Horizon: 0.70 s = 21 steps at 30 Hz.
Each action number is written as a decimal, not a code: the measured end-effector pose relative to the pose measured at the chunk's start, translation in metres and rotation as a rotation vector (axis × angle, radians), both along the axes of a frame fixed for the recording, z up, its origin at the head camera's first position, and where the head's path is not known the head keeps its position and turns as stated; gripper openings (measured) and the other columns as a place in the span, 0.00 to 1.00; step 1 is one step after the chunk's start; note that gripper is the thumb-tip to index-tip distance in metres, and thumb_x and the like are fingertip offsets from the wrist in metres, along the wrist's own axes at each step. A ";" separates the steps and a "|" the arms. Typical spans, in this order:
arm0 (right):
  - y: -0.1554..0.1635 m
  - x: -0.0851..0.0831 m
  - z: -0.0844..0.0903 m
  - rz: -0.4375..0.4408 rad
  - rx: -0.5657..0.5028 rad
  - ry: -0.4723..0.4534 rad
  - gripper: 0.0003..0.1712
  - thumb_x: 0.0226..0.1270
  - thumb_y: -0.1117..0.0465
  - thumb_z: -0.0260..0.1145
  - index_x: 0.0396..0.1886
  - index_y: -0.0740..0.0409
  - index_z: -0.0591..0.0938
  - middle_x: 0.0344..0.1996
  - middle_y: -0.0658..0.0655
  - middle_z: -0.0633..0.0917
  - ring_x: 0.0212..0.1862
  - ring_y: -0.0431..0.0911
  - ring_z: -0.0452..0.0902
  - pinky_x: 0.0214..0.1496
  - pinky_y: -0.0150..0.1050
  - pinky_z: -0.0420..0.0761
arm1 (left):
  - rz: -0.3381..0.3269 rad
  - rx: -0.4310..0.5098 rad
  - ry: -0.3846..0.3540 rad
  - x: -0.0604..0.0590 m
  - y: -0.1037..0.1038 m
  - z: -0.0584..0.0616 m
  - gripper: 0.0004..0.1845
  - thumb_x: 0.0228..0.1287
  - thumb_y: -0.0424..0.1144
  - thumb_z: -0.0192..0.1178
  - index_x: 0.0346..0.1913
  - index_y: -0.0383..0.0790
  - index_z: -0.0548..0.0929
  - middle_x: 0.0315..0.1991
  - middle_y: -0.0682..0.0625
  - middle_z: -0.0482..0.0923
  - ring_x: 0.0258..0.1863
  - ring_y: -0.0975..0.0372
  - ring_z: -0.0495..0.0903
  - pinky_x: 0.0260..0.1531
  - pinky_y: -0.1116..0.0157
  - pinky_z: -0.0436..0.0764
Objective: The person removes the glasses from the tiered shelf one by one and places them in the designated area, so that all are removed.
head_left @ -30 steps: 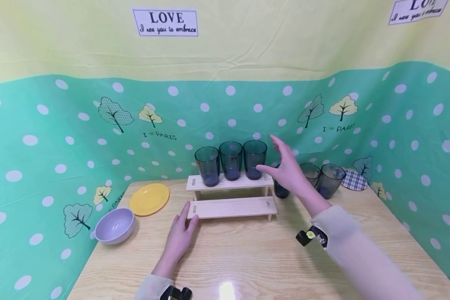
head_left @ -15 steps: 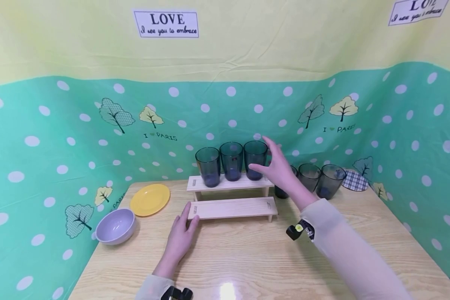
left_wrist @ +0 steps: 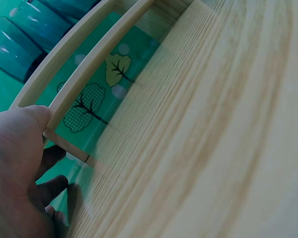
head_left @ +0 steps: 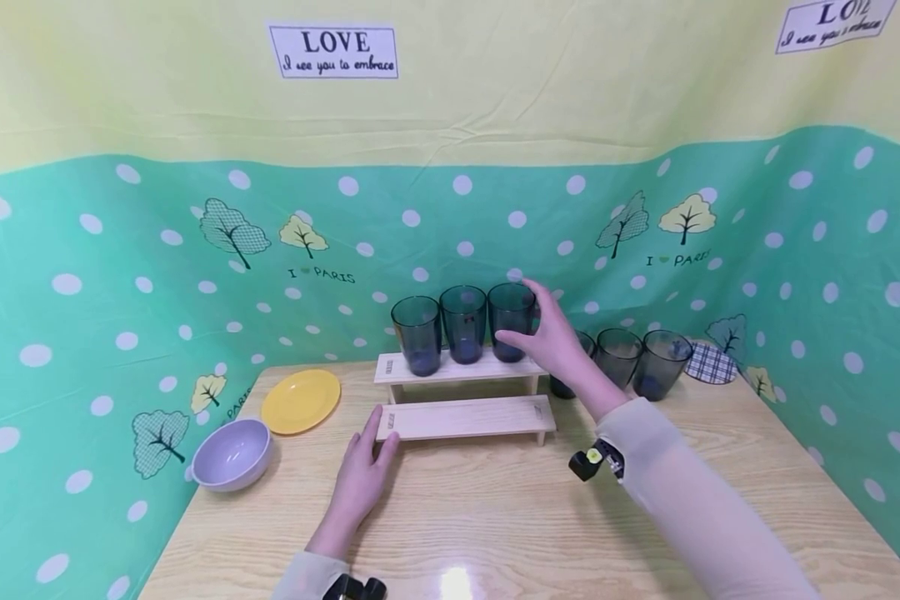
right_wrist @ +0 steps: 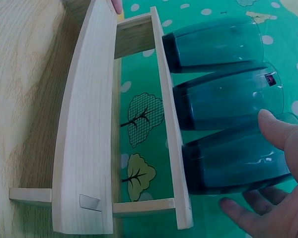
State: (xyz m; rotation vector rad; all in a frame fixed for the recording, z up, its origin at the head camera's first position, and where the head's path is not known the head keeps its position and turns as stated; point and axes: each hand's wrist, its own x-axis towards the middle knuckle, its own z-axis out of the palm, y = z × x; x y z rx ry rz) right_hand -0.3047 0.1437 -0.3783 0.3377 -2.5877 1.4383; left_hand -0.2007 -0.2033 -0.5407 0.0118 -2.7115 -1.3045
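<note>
Three dark teal glass tumblers stand upright in a row on the upper step of a two-tier wooden rack (head_left: pixel 465 418). My right hand (head_left: pixel 551 337) curves around the rightmost tumbler (head_left: pixel 510 321), thumb across its front and fingers around its far right side. In the right wrist view, the thumb (right_wrist: pixel 273 126) overlaps this tumbler near the rim. The middle tumbler (head_left: pixel 463 325) and left tumbler (head_left: pixel 417 335) stand beside it. My left hand (head_left: pixel 360 471) rests at the left end of the lower step, its thumb (left_wrist: pixel 39 115) against the front corner and its other fingers loosely spread beside it.
Right of the rack, partly behind my right arm, are more dark tumblers, including a rightmost one (head_left: pixel 662 364). A plaid round mat (head_left: pixel 711 364) lies beyond. To the left are a yellow plate (head_left: pixel 301 402) and a lavender bowl (head_left: pixel 232 455). A patterned cloth (head_left: pixel 450 200) hangs behind.
My right hand has moved left from beside the rack to the rightmost tumbler on the upper step and closed around it. That tumbler and my left hand have stayed in place.
</note>
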 end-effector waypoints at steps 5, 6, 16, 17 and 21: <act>-0.001 0.001 0.000 -0.004 -0.009 -0.010 0.59 0.75 0.51 0.80 0.92 0.43 0.53 0.88 0.62 0.56 0.82 0.65 0.62 0.77 0.69 0.72 | 0.000 -0.002 -0.004 0.000 0.000 -0.001 0.39 0.89 0.60 0.52 0.90 0.46 0.58 0.86 0.35 0.59 0.83 0.26 0.51 0.78 0.27 0.56; -0.001 0.001 0.000 -0.005 -0.010 -0.011 0.58 0.75 0.51 0.80 0.92 0.43 0.53 0.88 0.62 0.56 0.82 0.65 0.62 0.77 0.69 0.72 | 0.000 -0.001 -0.003 -0.001 0.000 -0.001 0.39 0.89 0.60 0.52 0.90 0.46 0.58 0.86 0.35 0.59 0.83 0.26 0.51 0.78 0.27 0.56; -0.002 -0.001 -0.001 -0.020 -0.010 -0.029 0.58 0.75 0.48 0.79 0.91 0.43 0.53 0.88 0.62 0.57 0.82 0.65 0.62 0.77 0.68 0.72 | -0.002 0.004 0.009 0.000 0.000 -0.001 0.39 0.89 0.59 0.52 0.90 0.46 0.58 0.85 0.33 0.61 0.82 0.25 0.51 0.78 0.27 0.56; -0.002 -0.001 -0.001 -0.021 -0.010 -0.031 0.58 0.75 0.48 0.79 0.91 0.43 0.53 0.88 0.62 0.57 0.82 0.65 0.62 0.77 0.68 0.72 | -0.003 0.004 0.009 0.000 0.000 -0.001 0.39 0.89 0.59 0.52 0.90 0.46 0.58 0.85 0.33 0.61 0.82 0.25 0.51 0.78 0.27 0.56; -0.002 -0.002 0.000 -0.026 -0.010 -0.034 0.58 0.75 0.49 0.79 0.91 0.43 0.53 0.88 0.62 0.58 0.82 0.65 0.63 0.76 0.68 0.73 | -0.003 0.003 0.010 0.001 0.000 0.000 0.39 0.89 0.59 0.52 0.90 0.45 0.58 0.85 0.33 0.61 0.82 0.25 0.51 0.78 0.27 0.56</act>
